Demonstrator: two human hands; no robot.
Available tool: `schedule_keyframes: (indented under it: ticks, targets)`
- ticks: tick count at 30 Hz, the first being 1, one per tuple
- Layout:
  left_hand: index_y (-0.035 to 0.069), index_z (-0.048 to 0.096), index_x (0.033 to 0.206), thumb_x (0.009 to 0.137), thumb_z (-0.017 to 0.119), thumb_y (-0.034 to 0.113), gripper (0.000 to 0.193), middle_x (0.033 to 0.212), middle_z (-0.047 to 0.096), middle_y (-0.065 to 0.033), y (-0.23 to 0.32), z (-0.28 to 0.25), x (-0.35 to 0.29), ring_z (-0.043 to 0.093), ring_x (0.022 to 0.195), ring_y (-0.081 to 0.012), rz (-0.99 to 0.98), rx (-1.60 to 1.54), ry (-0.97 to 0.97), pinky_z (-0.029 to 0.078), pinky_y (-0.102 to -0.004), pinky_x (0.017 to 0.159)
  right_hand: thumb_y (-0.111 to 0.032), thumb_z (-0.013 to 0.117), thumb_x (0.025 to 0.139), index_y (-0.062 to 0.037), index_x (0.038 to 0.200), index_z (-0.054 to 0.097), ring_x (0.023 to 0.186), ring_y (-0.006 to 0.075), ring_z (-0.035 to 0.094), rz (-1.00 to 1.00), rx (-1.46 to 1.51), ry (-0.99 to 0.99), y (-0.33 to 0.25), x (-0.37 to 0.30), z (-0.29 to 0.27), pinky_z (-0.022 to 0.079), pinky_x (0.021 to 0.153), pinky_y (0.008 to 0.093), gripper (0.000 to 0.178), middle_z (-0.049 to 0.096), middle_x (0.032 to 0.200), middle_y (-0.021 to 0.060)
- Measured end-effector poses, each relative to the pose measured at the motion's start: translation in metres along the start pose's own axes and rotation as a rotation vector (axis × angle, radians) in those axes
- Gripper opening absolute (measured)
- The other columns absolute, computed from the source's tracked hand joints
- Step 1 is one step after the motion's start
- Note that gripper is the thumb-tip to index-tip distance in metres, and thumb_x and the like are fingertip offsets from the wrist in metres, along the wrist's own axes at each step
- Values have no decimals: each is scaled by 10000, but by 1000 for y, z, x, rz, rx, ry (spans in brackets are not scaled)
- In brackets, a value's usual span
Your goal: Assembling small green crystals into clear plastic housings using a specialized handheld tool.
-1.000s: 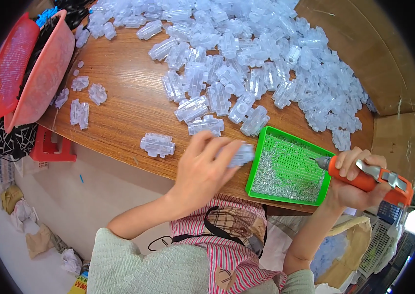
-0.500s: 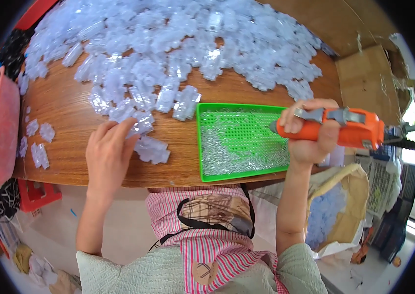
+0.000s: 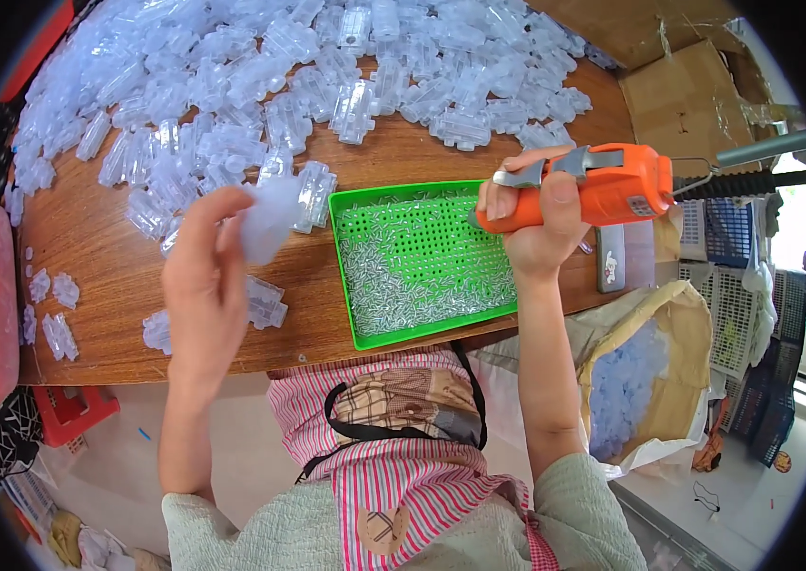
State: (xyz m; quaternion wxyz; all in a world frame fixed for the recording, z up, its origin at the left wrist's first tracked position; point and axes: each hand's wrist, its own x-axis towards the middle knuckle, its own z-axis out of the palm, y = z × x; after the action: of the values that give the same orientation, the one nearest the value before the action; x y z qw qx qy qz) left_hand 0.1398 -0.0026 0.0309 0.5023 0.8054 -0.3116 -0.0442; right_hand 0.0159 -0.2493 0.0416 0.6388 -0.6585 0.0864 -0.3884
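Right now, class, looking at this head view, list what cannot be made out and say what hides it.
- The tip of the orange power screwdriver: hidden behind the right hand.
- The clear plastic piece in the left hand: motion-blurred, shape unclear.
- The small metal parts in the green tray: too small to tell apart.
- The tool's cable: cut off by the dark right rim.

A clear, moulded plastic casing piece [image 3: 270, 217] is lifted off the wooden table, pinched in the left hand [image 3: 205, 285] above the table's near edge, blurred and tilted. An orange electric screwdriver [image 3: 603, 186] with grey trigger lies level in the right hand [image 3: 531, 224], its tip over the far right corner of the green perforated plastic tray [image 3: 351, 285] of small silver screws [image 3: 384, 285].
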Motion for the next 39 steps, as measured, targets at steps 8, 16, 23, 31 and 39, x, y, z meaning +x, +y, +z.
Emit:
schedule_keyframes:
  ticks: [8,16,23,31,39]
  targets:
    - [43,559,1011,876,494,-75,191,920,590,-113,16,71,39,573,739,-256,216,-7,-159,446,-340,642,-406,602,863,33,884,529,447,157,479,7,-7,12,10,-2,1,441,456,324,446,488,593,83]
    - [77,577,972,803,527,-55,220,858,606,-152,29,81,54,597,808,-379,248,118,-215,483,-464,682,-406,597,859,16,892,517,467,160,480,23,-13,3,11,-3,0,438,468,325,431,485,600,92]
    - [29,635,918,764,567,-88,205,921,619,-131,3,105,42,616,771,-324,371,111,-167,506,-392,673,-380,595,863,8,903,511,480,147,472,29,21,-2,10,-5,4,429,471,315,398,488,596,77]
    - [57,610,1046,720,589,107,330,1188,523,-123,18,105,15,398,1218,-372,372,190,-152,331,-489,1014,-519,541,891,-9,933,509,501,165,481,-6,19,-39,0,-7,-5,429,490,326,513,478,592,65]
    - [114,553,1180,631,610,32,559,1251,507,-65,33,84,22,340,1293,-327,556,246,-579,225,-514,1053,-553,484,910,-5,937,515,506,181,490,-103,3,-16,-27,1,-10,428,488,321,550,477,582,63]
